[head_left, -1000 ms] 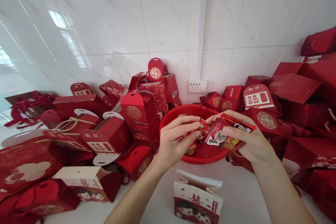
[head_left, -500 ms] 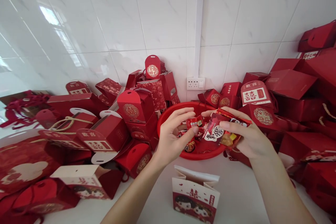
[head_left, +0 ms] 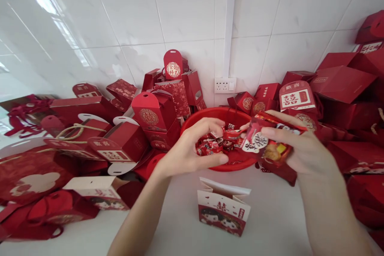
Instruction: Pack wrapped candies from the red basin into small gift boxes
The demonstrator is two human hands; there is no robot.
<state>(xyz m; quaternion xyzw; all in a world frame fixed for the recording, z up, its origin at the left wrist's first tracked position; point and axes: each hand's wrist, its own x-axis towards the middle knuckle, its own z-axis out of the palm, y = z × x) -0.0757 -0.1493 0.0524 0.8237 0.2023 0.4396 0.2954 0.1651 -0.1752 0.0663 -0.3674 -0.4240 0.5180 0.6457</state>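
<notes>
My left hand [head_left: 196,148] is over the left side of a red plastic basin [head_left: 240,165]. Its thumb and fingers are spread apart with nothing gripped between them. Small red-wrapped candies [head_left: 212,147] lie in the basin below. My right hand [head_left: 300,148] grips several snack packets [head_left: 271,142] over the basin's right edge. A dark red wrapper with white lettering faces me, beside one picturing a biscuit. In front of the basin stands an open-topped white and red paper gift box [head_left: 223,212] with cartoon faces; its inside is mostly hidden.
Red gift boxes [head_left: 154,112] are stacked left of the basin, and more red boxes [head_left: 342,84] are heaped at the right. A white tiled wall with a socket [head_left: 225,85] rises behind. The white tabletop [head_left: 180,224] shows around the paper box.
My left hand has opened and no longer pinches the small red candy. My right hand has moved slightly right with the packets. The view has shifted a little.
</notes>
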